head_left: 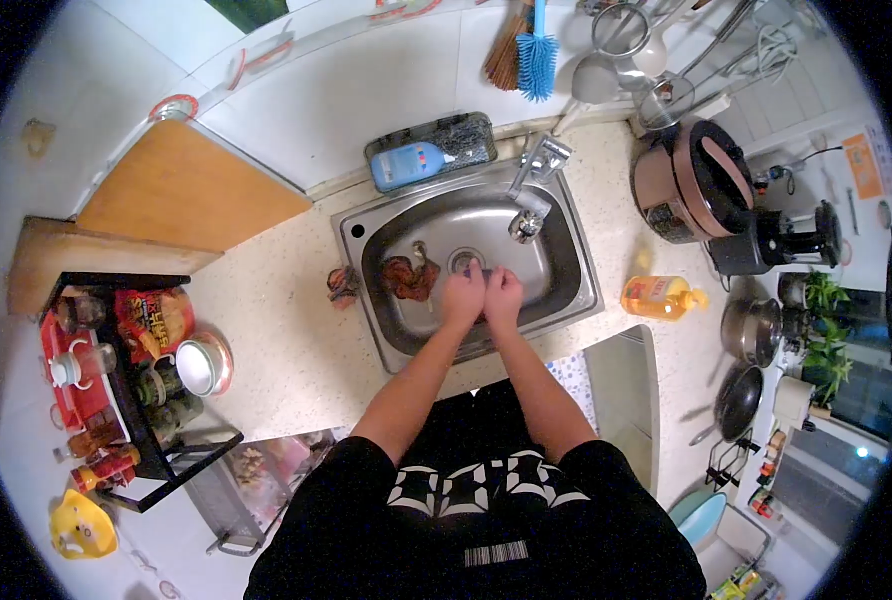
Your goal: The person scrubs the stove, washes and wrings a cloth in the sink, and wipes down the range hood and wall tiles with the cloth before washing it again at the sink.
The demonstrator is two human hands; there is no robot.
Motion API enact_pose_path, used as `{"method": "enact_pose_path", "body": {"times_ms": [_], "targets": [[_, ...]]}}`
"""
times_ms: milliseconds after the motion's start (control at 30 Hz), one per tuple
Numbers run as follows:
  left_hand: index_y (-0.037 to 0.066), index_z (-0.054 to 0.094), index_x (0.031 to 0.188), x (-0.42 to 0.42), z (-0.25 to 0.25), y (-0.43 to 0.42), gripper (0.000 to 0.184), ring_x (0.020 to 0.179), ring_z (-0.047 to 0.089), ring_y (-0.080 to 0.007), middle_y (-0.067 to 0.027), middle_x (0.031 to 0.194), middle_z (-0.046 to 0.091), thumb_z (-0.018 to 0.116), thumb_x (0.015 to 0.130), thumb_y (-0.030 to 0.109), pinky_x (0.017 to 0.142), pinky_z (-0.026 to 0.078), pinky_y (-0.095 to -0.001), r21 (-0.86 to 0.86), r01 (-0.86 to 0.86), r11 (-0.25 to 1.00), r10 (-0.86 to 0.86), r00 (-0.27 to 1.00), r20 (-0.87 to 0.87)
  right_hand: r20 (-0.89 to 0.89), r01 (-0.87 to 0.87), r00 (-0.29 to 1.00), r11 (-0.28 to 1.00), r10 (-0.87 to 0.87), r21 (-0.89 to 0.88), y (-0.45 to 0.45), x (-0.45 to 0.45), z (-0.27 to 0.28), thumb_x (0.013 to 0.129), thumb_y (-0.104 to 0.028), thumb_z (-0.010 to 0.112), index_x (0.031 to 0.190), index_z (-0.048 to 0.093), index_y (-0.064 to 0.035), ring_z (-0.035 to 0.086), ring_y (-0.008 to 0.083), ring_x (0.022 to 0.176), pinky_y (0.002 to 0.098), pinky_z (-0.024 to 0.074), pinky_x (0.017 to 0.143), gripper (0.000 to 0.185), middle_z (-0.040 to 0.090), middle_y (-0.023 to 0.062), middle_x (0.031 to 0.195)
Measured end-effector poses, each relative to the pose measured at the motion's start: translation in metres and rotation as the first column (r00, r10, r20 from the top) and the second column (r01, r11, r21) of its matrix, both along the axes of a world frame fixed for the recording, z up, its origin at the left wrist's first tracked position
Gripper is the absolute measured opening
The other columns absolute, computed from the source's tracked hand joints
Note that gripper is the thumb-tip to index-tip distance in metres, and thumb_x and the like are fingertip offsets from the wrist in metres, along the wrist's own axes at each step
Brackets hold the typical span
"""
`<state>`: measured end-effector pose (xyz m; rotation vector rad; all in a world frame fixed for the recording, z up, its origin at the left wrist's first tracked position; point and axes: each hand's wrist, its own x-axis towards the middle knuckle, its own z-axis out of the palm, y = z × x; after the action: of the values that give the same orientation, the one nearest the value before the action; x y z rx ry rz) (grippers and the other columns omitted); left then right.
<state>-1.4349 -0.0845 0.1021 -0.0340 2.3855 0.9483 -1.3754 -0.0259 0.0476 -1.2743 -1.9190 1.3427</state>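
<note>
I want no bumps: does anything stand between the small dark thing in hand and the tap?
Nothing visible beyond the left hand and right hand around it; only open sink shows between the small dark thing and the tap.

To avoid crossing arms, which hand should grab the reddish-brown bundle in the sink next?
Probably your left hand: it's nearer the reddish-brown bundle, which lies to its left in the sink. Your right hand sits farther right. What they hold, if anything, is unclear.
</note>
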Motion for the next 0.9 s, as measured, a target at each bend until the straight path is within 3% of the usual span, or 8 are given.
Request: {"method": "enact_pose_path", "body": {"times_ms": [167, 267, 300, 433, 533, 700, 833, 900], "targets": [[0.004, 0.068, 0.120, 0.000, -0.008, -0.002, 0.059, 0.104, 0.067, -0.0460, -0.0269, 0.110, 0.071, 0.048, 0.100, 0.056, 0.092, 0.051, -0.0511, 0.000, 0.140, 0.990, -0.140, 0.990, 0.027, 0.006, 0.121, 0.992, 0.966, -0.123, -0.230, 0.006, 0.005, -0.018, 0.103, -0.029, 0.056, 0.097, 0.070, 0.0026, 0.061, 0.0166, 0.075, 0.0353, 0.0504, 0.071, 0.035, 0.069, 0.0099, 0.084], [0.009, 0.059, 0.132, 0.005, -0.010, -0.008, 0.057, 0.118, 0.063, -0.0367, -0.0203, 0.126, 0.067, 0.051, 0.101, 0.056, 0.103, 0.046, -0.0423, 0.410, -0.105, 0.906, 0.057, 0.990, 0.128, -0.124, 0.169, 0.935, 0.726, -0.332, -0.667, 0.013, 0.003, 0.034, 0.102, -0.029, 0.058, 0.107, 0.069, -0.0021, 0.061, 0.0171, 0.079, 0.0354, 0.0513, 0.073, 0.029, 0.069, 0.0078, 0.097], [0.012, 0.056, 0.138, 0.004, -0.003, -0.012, 0.053, 0.124, 0.057, -0.0259, -0.0126, 0.133, 0.062, 0.053, 0.103, 0.052, 0.108, 0.040, -0.0357, 0.525, -0.245, 0.815, 0.095, 0.950, 0.297, -0.125, 0.149, 0.928, 0.656, -0.352, -0.740, 0.016, 0.002, 0.047, 0.104, -0.032, 0.052, 0.114, 0.067, -0.0058, 0.065, 0.0185, 0.085, 0.0367, 0.0539, 0.078, 0.032, 0.069, 0.0083, 0.105], [0.014, 0.054, 0.144, 0.012, 0.004, -0.014, 0.049, 0.125, 0.054, -0.0213, -0.0096, 0.138, 0.059, 0.050, 0.106, 0.045, 0.110, 0.038, -0.0336, 0.679, -0.342, 0.649, 0.126, 0.929, 0.348, -0.221, -0.062, 0.888, 0.372, -0.403, -0.926, 0.026, 0.001, 0.035, 0.106, -0.038, 0.037, 0.119, 0.063, -0.0066, 0.070, 0.0219, 0.096, 0.0397, 0.0565, 0.087, 0.043, 0.071, 0.0082, 0.112], [0.013, 0.057, 0.141, 0.015, 0.008, -0.008, 0.046, 0.124, 0.055, -0.0208, -0.0095, 0.137, 0.060, 0.051, 0.107, 0.042, 0.109, 0.039, -0.0322, 0.679, -0.355, 0.643, 0.199, 0.933, 0.300, -0.135, -0.005, 0.955, 0.442, -0.263, -0.897, 0.015, 0.006, 0.035, 0.106, -0.033, 0.042, 0.120, 0.063, -0.0082, 0.069, 0.0218, 0.097, 0.0389, 0.0553, 0.089, 0.036, 0.070, 0.0085, 0.114], [0.006, 0.068, 0.122, 0.013, 0.007, -0.001, 0.041, 0.101, 0.064, -0.0206, -0.0093, 0.110, 0.070, 0.054, 0.106, 0.041, 0.093, 0.048, -0.0342, 0.585, -0.305, 0.751, 0.280, 0.950, 0.135, -0.235, 0.048, 0.963, 0.942, -0.132, -0.333, 0.004, 0.003, 0.021, 0.105, -0.028, 0.053, 0.123, 0.062, -0.0040, 0.066, 0.0201, 0.097, 0.0363, 0.0530, 0.089, 0.031, 0.069, 0.0078, 0.112], [0.003, 0.071, 0.102, 0.010, 0.009, 0.003, 0.045, 0.079, 0.068, -0.0304, -0.0172, 0.086, 0.072, 0.051, 0.105, 0.043, 0.078, 0.052, -0.0424, 0.437, -0.176, 0.882, 0.215, 0.976, -0.041, -0.225, -0.131, 0.961, 0.980, 0.162, 0.147, -0.004, 0.002, 0.046, 0.105, -0.028, 0.056, 0.119, 0.064, 0.0005, 0.064, 0.0176, 0.093, 0.0338, 0.0522, 0.085, 0.033, 0.069, 0.0080, 0.106], [0.002, 0.070, 0.099, 0.006, 0.014, 0.005, 0.049, 0.082, 0.068, -0.0386, -0.0218, 0.087, 0.071, 0.048, 0.106, 0.045, 0.078, 0.052, -0.0466, 0.328, -0.129, 0.936, 0.159, 0.985, -0.065, -0.184, -0.049, 0.982, 0.999, 0.049, 0.005, -0.003, -0.001, 0.045, 0.105, -0.027, 0.056, 0.110, 0.066, 0.0022, 0.062, 0.0159, 0.087, 0.0335, 0.0515, 0.079, 0.031, 0.070, 0.0091, 0.096]]}}
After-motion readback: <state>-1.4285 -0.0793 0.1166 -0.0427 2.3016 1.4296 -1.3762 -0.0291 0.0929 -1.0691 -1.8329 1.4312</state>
